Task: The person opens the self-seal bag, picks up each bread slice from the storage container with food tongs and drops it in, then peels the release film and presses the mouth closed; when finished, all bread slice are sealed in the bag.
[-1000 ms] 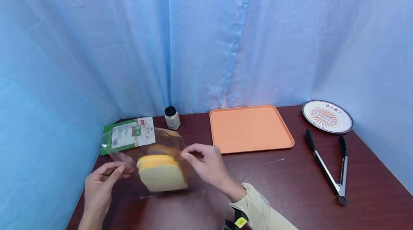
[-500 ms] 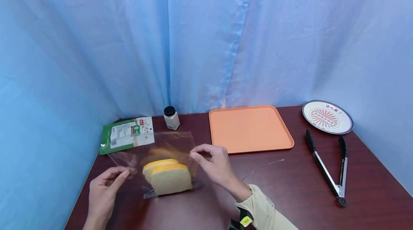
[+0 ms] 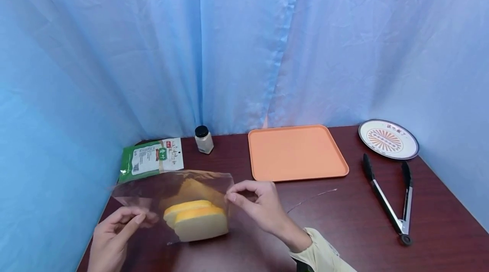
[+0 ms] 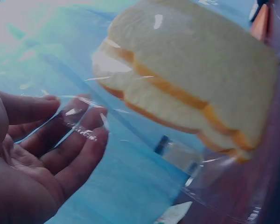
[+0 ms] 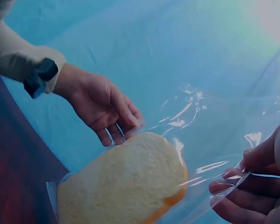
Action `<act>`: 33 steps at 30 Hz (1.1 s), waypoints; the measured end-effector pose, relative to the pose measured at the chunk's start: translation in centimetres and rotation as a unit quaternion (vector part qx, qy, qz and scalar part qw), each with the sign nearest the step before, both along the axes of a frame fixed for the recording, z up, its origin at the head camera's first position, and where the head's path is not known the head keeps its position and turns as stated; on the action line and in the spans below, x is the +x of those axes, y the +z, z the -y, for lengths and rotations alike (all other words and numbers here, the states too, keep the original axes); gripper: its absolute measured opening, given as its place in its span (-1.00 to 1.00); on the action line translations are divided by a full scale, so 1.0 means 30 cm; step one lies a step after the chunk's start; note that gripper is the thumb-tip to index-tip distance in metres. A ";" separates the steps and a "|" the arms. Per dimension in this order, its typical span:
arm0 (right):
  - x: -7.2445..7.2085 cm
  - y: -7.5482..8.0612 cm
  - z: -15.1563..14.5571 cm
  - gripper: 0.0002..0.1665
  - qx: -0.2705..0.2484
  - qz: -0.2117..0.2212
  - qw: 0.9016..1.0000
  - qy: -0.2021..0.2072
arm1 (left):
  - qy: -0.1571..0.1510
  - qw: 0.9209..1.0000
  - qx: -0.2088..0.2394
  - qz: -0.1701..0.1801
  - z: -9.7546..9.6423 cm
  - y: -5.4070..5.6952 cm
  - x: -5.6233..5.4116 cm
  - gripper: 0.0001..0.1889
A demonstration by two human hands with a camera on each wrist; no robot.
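Observation:
Two slices of bread (image 3: 202,226) with orange-yellow crusts lie inside a clear plastic bag (image 3: 139,189), low over the table at front left. My left hand (image 3: 116,236) pinches the bag's left side between thumb and fingers. On the opposite side, my right hand (image 3: 261,206) pinches the bag near its upper right corner. The left wrist view has the bread slices (image 4: 191,60) overlapping behind shiny film, beside my left hand (image 4: 42,154). Stretched film runs between both hands in the right wrist view, where my right hand (image 5: 252,186) grips its edge.
Behind the bag lie a green-and-white packet (image 3: 153,157) and a black-capped jar (image 3: 204,140). An orange tray (image 3: 298,153) sits at the back. To the right are a patterned plate (image 3: 389,139) and spread tongs (image 3: 397,221). A thin tie (image 3: 313,197) lies beyond my right forearm.
Both hands have come nearer the front edge, bringing the bag and bread with them. My right hand has shifted rightward, and the gap between the hands is wider.

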State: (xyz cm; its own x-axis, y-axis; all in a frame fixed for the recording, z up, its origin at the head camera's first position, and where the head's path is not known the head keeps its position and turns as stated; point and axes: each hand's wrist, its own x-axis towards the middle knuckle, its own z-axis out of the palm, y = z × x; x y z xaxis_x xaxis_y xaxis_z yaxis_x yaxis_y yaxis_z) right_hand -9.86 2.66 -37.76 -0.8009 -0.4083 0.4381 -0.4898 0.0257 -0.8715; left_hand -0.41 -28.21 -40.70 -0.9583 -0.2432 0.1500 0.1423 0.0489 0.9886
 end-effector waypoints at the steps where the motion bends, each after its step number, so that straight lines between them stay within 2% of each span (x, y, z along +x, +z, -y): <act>1: 0.013 0.003 -0.005 -0.92 -0.002 0.007 1.000 0.010 | -0.020 1.000 0.007 -0.019 0.009 -0.005 0.011 -0.83; 3: 0.040 0.009 -0.019 -0.92 -0.010 0.024 0.999 0.037 | -0.065 0.996 0.013 -0.054 0.028 -0.019 0.035 -0.73; 4: 0.054 0.013 -0.026 -0.91 -0.016 0.037 0.998 0.053 | -0.098 0.992 0.018 -0.082 0.041 -0.029 0.045 -0.65; 6: 0.081 0.012 -0.040 -0.89 -0.041 0.059 0.992 0.099 | -0.147 0.984 0.019 -0.097 0.068 -0.044 0.073 -0.54; 7: 0.094 0.009 -0.047 -0.87 -0.058 0.072 0.988 0.127 | -0.183 0.977 0.027 -0.104 0.083 -0.053 0.085 -0.48; 9: 0.118 0.003 -0.060 -0.80 -0.090 0.127 0.971 0.182 | -0.236 0.967 0.039 -0.092 0.108 -0.062 0.108 -0.40; 10: 0.128 -0.001 -0.064 -0.76 -0.106 0.158 0.960 0.206 | -0.274 0.956 0.053 -0.089 0.122 -0.067 0.112 -0.36; 11: 0.135 -0.008 -0.068 -0.71 -0.117 0.196 0.947 0.227 | -0.302 0.948 0.069 -0.073 0.131 -0.068 0.115 -0.35; 13: 0.144 -0.027 -0.072 -0.68 -0.140 0.275 0.916 0.255 | -0.367 0.922 0.116 -0.037 0.144 -0.076 0.105 -0.34; 14: 0.145 -0.040 -0.072 -0.70 -0.147 0.316 0.900 0.263 | -0.383 0.915 0.127 -0.008 0.145 -0.076 0.096 -0.38; 17: 0.130 -0.100 -0.065 -0.86 -0.145 0.411 0.859 0.269 | -0.428 0.880 0.186 0.092 0.145 -0.089 0.055 -0.51; 19: 0.111 -0.148 -0.055 -0.92 -0.128 0.447 0.849 0.252 | -0.436 0.860 0.214 0.153 0.144 -0.108 0.025 -0.59; 21: 0.085 -0.192 -0.044 -0.93 -0.099 0.461 0.855 0.216 | -0.432 0.851 0.229 0.194 0.143 -0.134 -0.009 -0.63; 22: 0.069 -0.213 -0.038 -0.93 -0.082 0.460 0.863 0.193 | -0.424 0.852 0.225 0.207 0.142 -0.147 -0.026 -0.65; 23: 0.053 -0.232 -0.032 -0.92 -0.066 0.455 0.872 0.169 | -0.415 0.858 0.215 0.215 0.141 -0.161 -0.044 -0.67; 26: 0.000 -0.280 -0.020 -0.82 -0.008 0.428 0.898 0.100 | -0.375 0.884 0.148 0.235 0.133 -0.195 -0.099 -0.75; 28: -0.034 -0.305 -0.016 -0.78 0.037 0.401 0.913 0.063 | -0.345 0.899 0.095 0.253 0.125 -0.211 -0.135 -0.81; 31: -0.078 -0.333 -0.015 -0.81 0.097 0.364 0.926 0.021 | -0.302 0.912 0.026 0.277 0.107 -0.226 -0.188 -0.88; 33: -0.107 -0.345 -0.013 -0.84 0.125 0.347 0.929 0.002 | -0.276 0.917 -0.005 0.288 0.096 -0.229 -0.219 -0.89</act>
State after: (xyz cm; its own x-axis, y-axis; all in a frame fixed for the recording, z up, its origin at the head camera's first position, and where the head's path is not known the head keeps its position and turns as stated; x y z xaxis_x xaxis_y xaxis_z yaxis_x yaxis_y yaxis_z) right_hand -13.06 3.06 -48.11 -0.8533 -0.4317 -0.2925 0.1873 0.2698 -0.9445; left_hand -6.99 -31.09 -47.59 -0.8555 0.3021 -0.4206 -0.3980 0.1359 0.9072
